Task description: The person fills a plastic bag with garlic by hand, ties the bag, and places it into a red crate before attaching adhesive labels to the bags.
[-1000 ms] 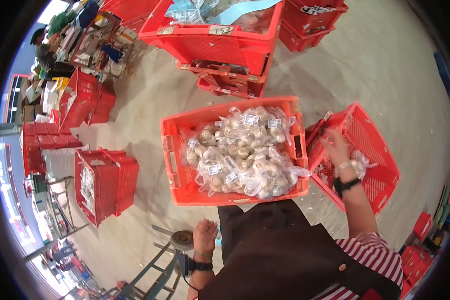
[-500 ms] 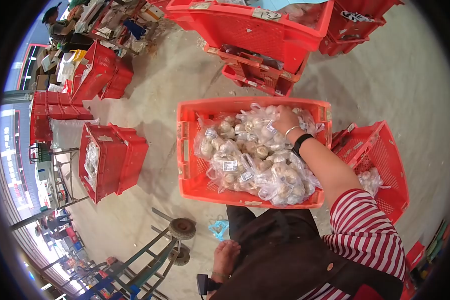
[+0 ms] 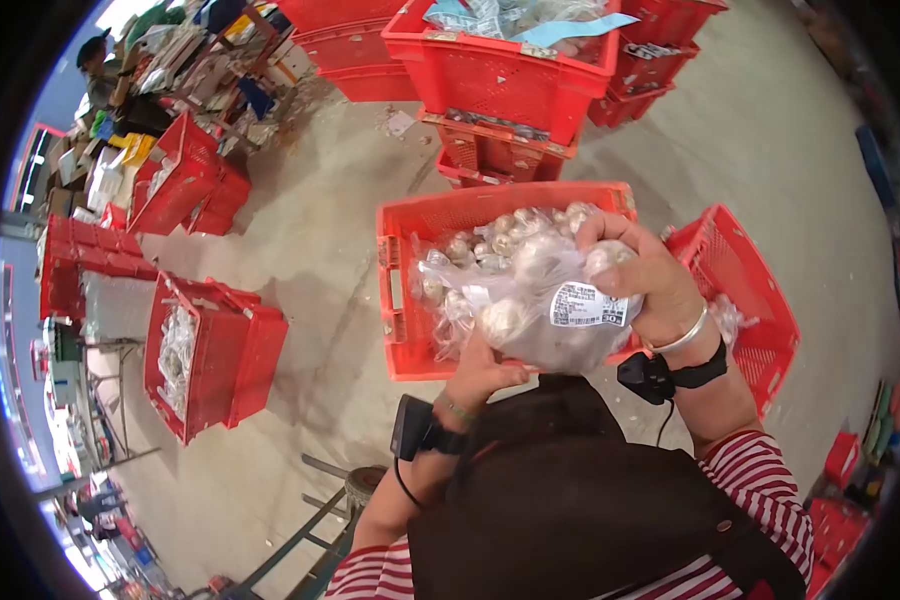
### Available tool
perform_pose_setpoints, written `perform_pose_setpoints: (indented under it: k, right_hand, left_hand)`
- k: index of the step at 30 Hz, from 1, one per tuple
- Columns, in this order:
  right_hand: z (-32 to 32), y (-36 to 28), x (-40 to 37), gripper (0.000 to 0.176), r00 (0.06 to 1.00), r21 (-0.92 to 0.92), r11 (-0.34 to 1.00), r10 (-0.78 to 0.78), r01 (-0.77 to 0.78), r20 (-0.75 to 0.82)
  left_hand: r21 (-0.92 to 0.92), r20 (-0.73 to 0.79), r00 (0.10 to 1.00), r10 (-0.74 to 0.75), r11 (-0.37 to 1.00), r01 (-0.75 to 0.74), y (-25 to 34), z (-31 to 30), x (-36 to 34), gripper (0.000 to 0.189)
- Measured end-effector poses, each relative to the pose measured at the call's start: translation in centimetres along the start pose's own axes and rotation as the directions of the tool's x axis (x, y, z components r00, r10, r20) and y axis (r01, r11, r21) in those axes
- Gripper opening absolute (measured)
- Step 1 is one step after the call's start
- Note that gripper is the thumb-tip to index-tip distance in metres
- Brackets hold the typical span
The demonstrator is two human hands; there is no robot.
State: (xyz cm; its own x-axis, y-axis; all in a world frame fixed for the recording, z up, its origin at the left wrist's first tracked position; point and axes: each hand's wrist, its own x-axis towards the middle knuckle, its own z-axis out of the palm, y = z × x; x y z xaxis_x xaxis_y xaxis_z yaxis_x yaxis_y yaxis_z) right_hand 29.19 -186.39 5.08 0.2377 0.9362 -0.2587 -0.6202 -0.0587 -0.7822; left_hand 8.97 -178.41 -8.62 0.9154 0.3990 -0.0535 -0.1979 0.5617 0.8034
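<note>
A clear plastic bag (image 3: 530,300) packed with pale, round bulbs that look like garlic is held up in the air, above the near right part of a red plastic crate (image 3: 402,300). Its film is crinkled and glossy, stretched tight over the bulbs, whose off-white skins show brownish patches. A white label (image 3: 588,304) with dark print sits on the side facing the camera, toward the bag's right end, slightly tilted. The right grip (image 3: 655,285) clasps the bag's top and right side, fingers curled over it. The left grip (image 3: 485,372) cups it from beneath. The bag lies roughly sideways, bulging downward, in front of other such bags (image 3: 460,255) lying in the crate.
</note>
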Motion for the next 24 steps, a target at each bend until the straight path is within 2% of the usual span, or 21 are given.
perform_pose_setpoints:
  k: [1, 3, 4, 6, 8, 10, 11, 12, 14, 15, 17, 18, 21, 24]
  right_hand:
    - [1.7, -0.2, -0.7, 0.029, 1.0, 0.049, 0.999, 0.013, -0.012, -0.019]
    - [4.2, 0.0, -1.9, 0.027, 1.0, 0.117, 0.993, 0.008, -0.004, -0.027]
    - [5.1, 0.3, -2.5, 0.027, 0.999, 0.107, 0.994, -0.013, 0.018, -0.049]
    - [6.1, 0.8, -3.1, 0.026, 0.977, 0.057, 0.989, -0.124, 0.135, -0.171]
    - [4.3, 2.9, -3.5, 0.028, 0.968, 0.02, 0.981, -0.189, 0.195, -0.166]
    - [4.1, 5.4, -3.8, 0.045, 0.937, 0.042, 0.952, -0.291, 0.304, -0.192]
    - [4.3, 6.8, -4.1, 0.067, 0.954, 0.026, 0.961, -0.271, 0.276, -0.128]
    - [4.4, 8.7, -4.2, 0.078, 0.961, 0.074, 0.962, -0.252, 0.262, -0.117]
    - [5.7, 10.5, -4.1, 0.071, 0.972, 0.175, 0.958, -0.235, 0.227, 0.027]
    - [6.1, 10.5, -4.0, 0.071, 0.971, 0.181, 0.957, -0.237, 0.228, 0.032]
    - [6.5, 10.3, -4.2, 0.066, 0.98, 0.103, 0.981, -0.15, 0.163, -0.13]
    - [6.1, 10.2, -4.3, 0.066, 0.982, 0.113, 0.981, -0.146, 0.16, -0.121]
    - [4.0, 9.7, -3.6, 0.07, 0.988, 0.359, 0.922, -0.153, 0.144, -0.004]
    - [2.9, 8.9, -3.2, 0.077, 0.971, 0.362, 0.92, -0.207, 0.151, 0.123]
  left_hand:
    - [-0.01, 0.028, 1.0, -0.01, 1.0, 0.01, 0.8, 0.7, -0.5, 0.085]
    - [-0.158, 0.058, 0.986, -0.153, 0.974, 0.161, 2.1, 1.9, -1.5, 0.076]
    - [-0.16, 0.09, 0.984, -0.156, 0.973, 0.168, 3.6, 2.9, -2.2, 0.076]
    - [-0.482, 0.083, 0.969, -0.233, 0.841, 0.244, 6.4, 4.4, -3.6, 0.066]
    - [-0.576, 0.141, 0.965, -0.22, 0.775, 0.261, 8.3, 4.1, -4.2, 0.063]
    - [-0.379, 0.086, 0.976, -0.201, 0.899, 0.218, 10.0, 3.1, -5.1, 0.061]
    - [-0.371, 0.091, 0.975, -0.201, 0.902, 0.221, 10.4, 3.0, -5.4, 0.061]
    - [-0.343, 0.063, 0.978, -0.201, 0.915, 0.21, 10.7, 2.9, -5.6, 0.059]
    - [-0.307, 0.033, 0.98, -0.197, 0.931, 0.197, 11.0, 2.4, -5.8, 0.058]
    - [-0.346, 0.033, 0.976, -0.215, 0.914, 0.213, 10.6, 1.8, -6.0, 0.058]
    - [-0.381, 0.02, 0.971, -0.239, 0.896, 0.228, 10.6, 1.8, -6.4, 0.059]
    - [-0.419, -0.005, 0.981, -0.195, 0.891, 0.175, 10.8, 2.3, -6.3, 0.061]
    - [-0.445, -0.059, 0.992, -0.114, 0.892, 0.076, 10.7, 3.1, -5.9, 0.065]
    - [-0.434, -0.074, 0.995, -0.074, 0.9, 0.034, 10.0, 3.8, -5.3, 0.067]
